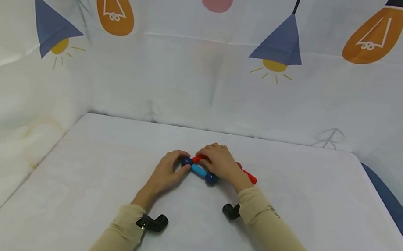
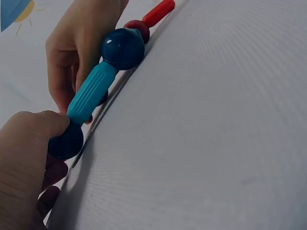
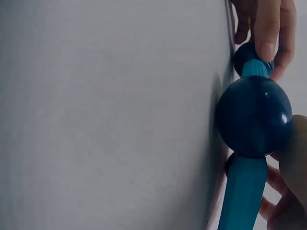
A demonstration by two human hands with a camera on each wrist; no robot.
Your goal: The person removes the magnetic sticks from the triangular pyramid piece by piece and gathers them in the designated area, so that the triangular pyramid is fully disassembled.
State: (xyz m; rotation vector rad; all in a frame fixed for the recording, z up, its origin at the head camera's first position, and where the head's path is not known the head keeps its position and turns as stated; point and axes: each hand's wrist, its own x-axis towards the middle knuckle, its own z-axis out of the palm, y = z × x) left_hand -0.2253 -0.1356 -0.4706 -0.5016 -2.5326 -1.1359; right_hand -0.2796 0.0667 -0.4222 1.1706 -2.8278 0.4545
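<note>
My left hand (image 1: pixel 166 176) grips a dark blue ball (image 1: pixel 187 161) between thumb and fingers. From this ball a ribbed light blue stick (image 2: pixel 91 91) runs to a second dark blue ball (image 2: pixel 123 49). A red stick (image 1: pixel 197 159) also meets the gripped ball, and my right hand (image 1: pixel 218 162) pinches it near its other end, fingers partly covering it. Another light blue stick (image 3: pixel 243 191) extends from the nearer ball in the right wrist view. Beyond my right hand, a dark red ball (image 1: pixel 238 165) joins a second red stick (image 1: pixel 250 176). My right palm hides part of the joined pieces.
The pieces lie toward the far side of a white table (image 1: pixel 96 179). A white cloth (image 1: pixel 178 73) printed with lamps and bulbs hangs behind it. Dark wrist cameras (image 1: pixel 157 223) protrude beside both beige sleeves. A blue curved object (image 1: pixel 392 202) stands past the right edge.
</note>
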